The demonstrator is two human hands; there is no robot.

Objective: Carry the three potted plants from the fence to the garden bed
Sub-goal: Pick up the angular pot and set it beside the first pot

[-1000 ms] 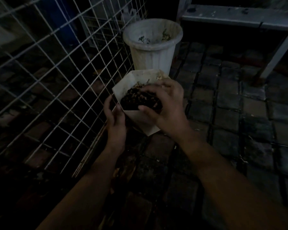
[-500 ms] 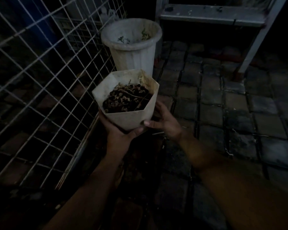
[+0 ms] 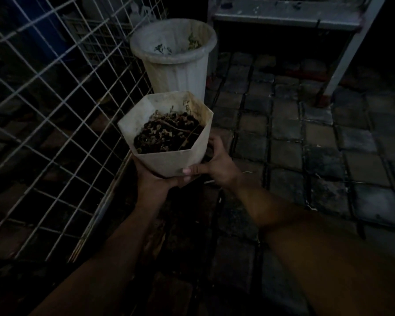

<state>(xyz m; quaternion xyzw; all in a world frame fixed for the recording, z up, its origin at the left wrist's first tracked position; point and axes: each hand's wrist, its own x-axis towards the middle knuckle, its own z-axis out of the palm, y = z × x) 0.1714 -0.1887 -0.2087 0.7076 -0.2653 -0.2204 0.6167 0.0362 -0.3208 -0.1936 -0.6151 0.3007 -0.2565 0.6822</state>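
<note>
A white hexagonal pot (image 3: pixel 169 159) filled with dark soil and dry leaves is held up off the ground beside the wire fence (image 3: pixel 62 115). My left hand (image 3: pixel 154 182) cups its base from below. My right hand (image 3: pixel 216 165) grips its lower right side, thumb across the front face. Behind it a taller round white pot (image 3: pixel 176 69) with small green sprigs stands on the paving against the fence. No third pot is in view.
Dark stone pavers (image 3: pixel 306 144) spread to the right. A grey metal bench or frame (image 3: pixel 283 12) with a slanted leg (image 3: pixel 342 60) stands at the back right. Behind the fence mesh are a blue object and a crate.
The hexagonal pot has been lifted from its tilted position and levelled. My right hand moved from the rim down to the pot's lower side, and my left hand slid under its base.
</note>
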